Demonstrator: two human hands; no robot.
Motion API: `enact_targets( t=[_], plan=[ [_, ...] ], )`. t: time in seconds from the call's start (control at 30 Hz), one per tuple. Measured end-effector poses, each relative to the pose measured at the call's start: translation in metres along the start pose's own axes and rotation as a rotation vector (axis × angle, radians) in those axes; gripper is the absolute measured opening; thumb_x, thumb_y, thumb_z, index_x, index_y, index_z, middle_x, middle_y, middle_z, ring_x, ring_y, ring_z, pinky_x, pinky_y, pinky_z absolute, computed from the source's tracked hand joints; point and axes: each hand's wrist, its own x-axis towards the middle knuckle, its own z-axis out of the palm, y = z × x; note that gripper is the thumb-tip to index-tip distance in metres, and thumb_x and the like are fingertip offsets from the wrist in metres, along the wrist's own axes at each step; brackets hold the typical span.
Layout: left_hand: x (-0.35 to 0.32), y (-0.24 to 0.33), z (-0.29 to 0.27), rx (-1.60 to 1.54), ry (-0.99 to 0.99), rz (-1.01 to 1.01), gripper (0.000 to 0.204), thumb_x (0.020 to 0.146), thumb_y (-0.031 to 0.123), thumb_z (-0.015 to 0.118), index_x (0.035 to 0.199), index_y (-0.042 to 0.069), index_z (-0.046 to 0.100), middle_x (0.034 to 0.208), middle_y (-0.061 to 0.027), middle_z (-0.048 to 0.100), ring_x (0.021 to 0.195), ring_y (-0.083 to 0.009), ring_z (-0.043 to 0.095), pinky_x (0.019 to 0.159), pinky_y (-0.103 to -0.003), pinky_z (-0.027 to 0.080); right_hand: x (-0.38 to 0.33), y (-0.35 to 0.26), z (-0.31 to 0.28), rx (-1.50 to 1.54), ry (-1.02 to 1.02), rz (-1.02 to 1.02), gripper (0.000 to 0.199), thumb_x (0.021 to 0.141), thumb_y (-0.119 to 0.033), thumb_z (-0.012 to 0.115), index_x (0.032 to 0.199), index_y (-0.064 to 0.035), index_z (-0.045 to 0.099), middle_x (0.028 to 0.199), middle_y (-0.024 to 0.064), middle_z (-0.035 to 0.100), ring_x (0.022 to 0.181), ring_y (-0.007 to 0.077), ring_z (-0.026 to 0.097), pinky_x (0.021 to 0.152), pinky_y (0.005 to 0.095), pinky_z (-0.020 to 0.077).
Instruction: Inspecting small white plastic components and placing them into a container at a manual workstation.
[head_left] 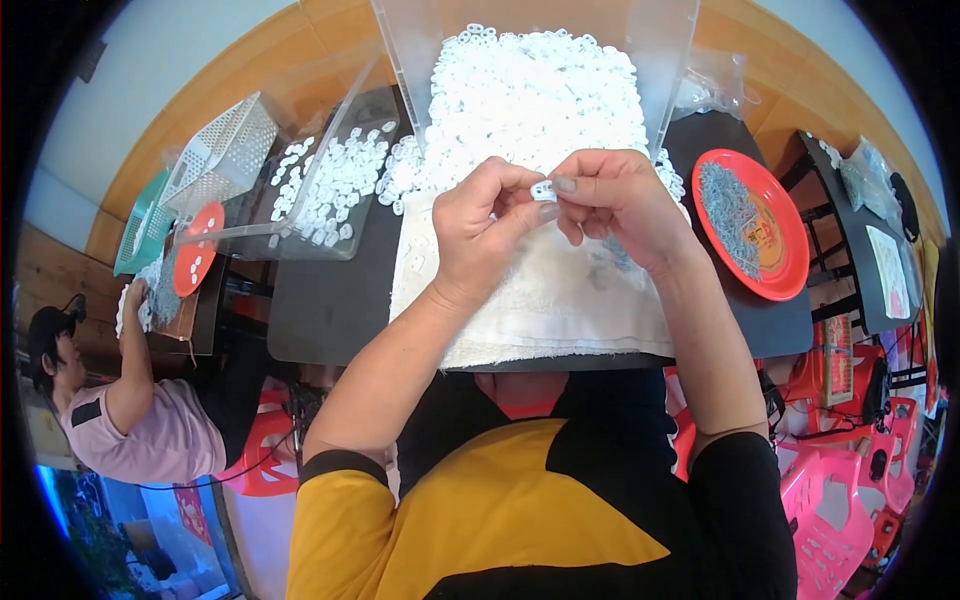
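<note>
A small white oval plastic piece with dark openings is held up between my two hands, over a white cloth. My left hand pinches it between thumb and fingers from the left. From the right, the thumb and forefinger of my right hand close at its edge; whether they also hold something thin cannot be made out. Just beyond my hands, a heap of the same white pieces fills a clear plastic bin. Partly hidden by my right hand, thin grey metal pieces lie on the cloth.
At right, a red plate bears many thin grey metal pieces. A clear tub with white pieces lies left on the dark table. Farther left, a co-worker sits by an orange-red plate and a white basket.
</note>
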Motion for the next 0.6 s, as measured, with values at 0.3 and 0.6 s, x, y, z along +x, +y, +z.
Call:
enact_targets(
  t=[0.3,0.6],
  plan=[
    [0.019,0.053,-0.033,0.157,0.267,0.006,0.019,0.076,0.005,0.077,0.092,0.003,0.067,0.075,0.0016,0.061,0.062,-0.0050,0.053,0.054,-0.019,0.043,0.000,-0.006,-0.007,0.016,0.132,-0.059,0.019,0.091,-0.015,0.061,0.090,0.0036,0.064,0.062,0.0004,0.051,0.055,0.0139,0.056,0.046,0.0212,0.0320],
    [0.060,0.058,-0.149,1.000,0.264,0.267,0.022,0.074,0.001,0.072,0.096,0.003,0.069,0.080,-0.0039,0.058,0.069,-0.0128,0.057,0.062,-0.027,0.046,0.003,-0.006,-0.017,0.059,0.171,-0.174,0.022,0.094,-0.014,0.056,0.097,0.0077,0.058,0.063,0.0018,0.048,0.057,0.0147,0.054,0.047,0.0212,0.0318]
  ],
)
